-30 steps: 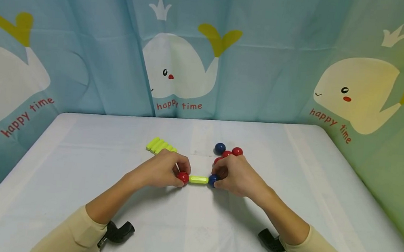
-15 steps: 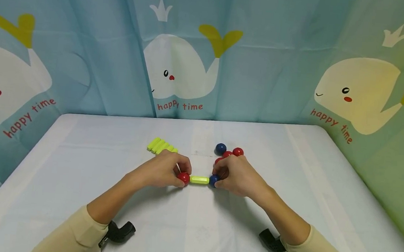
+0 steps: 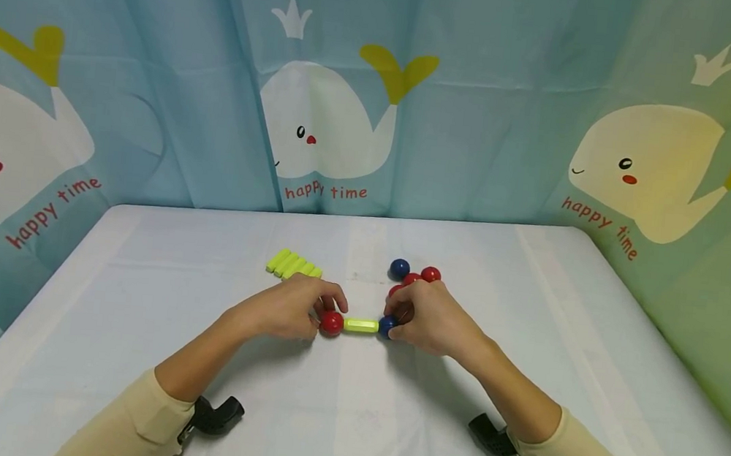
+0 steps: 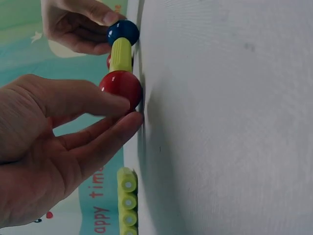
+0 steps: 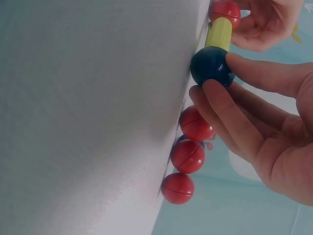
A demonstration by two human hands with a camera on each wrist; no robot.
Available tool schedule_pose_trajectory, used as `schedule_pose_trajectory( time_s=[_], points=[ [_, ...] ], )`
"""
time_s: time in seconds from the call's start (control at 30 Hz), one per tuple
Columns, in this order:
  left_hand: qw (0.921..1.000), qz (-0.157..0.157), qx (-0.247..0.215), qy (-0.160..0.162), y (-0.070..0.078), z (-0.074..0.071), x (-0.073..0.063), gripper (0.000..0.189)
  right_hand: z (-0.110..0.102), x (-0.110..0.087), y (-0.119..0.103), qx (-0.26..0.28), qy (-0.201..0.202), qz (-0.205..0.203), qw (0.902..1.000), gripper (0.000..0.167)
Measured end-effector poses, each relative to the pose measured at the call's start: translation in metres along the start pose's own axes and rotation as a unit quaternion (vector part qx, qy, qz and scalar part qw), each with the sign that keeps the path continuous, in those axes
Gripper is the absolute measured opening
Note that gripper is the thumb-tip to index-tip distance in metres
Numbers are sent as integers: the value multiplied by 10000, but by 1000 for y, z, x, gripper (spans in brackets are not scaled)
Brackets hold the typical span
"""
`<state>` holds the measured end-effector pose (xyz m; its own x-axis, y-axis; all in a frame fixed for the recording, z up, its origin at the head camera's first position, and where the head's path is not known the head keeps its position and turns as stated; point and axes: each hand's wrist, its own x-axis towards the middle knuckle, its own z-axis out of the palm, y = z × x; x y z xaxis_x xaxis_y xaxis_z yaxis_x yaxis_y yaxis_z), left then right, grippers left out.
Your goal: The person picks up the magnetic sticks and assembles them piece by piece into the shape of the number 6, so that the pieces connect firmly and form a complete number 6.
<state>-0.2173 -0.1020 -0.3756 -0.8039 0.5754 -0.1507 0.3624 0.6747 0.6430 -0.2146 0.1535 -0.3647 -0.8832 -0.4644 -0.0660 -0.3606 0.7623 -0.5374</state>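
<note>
Near the centre of the head view, one red ball (image 3: 332,323), one yellow-green rod (image 3: 361,326) and one blue ball (image 3: 385,326) form a straight line on the white table (image 3: 360,418), the rod lying between the two balls with its ends against them. The right hand (image 3: 436,319), right of centre, pinches the blue ball between thumb and fingers. The left hand (image 3: 285,307), left of centre, has its fingers slightly parted beside the red ball, the index finger arching above it and the thumb at its near left; whether they touch it I cannot tell.

Just above the left hand lies a slanted row of loose rods (image 3: 293,266) in the same yellow-green. Four rod ends show at the bottom of the left wrist view; the hand covers part of the row in the head view, so the full count is unclear. Above the right hand, four more balls show: a second blue ball (image 3: 399,269) and three loose red balls (image 5: 188,157), the latter strung out in the lower middle of the right wrist view.

Two black devices (image 3: 219,417) sit at the cuffs of two beige sleeves (image 3: 129,422), lower left and lower right. Across the top hangs a blue-green curtain (image 3: 509,36) with three printed whales (image 3: 332,122).
</note>
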Motion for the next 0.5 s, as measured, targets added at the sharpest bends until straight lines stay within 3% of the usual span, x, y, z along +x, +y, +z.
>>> schedule_pose_trajectory(
  time_s=[0.27,0.5],
  points=[
    [10000,67,53,-35,-8,-7,0,44,0,0,0,4,-11,53,10000,18],
    [9976,-51,326,600,-18,-13,5,37,1,-1,-1,40,11,91,10000,19]
  ],
)
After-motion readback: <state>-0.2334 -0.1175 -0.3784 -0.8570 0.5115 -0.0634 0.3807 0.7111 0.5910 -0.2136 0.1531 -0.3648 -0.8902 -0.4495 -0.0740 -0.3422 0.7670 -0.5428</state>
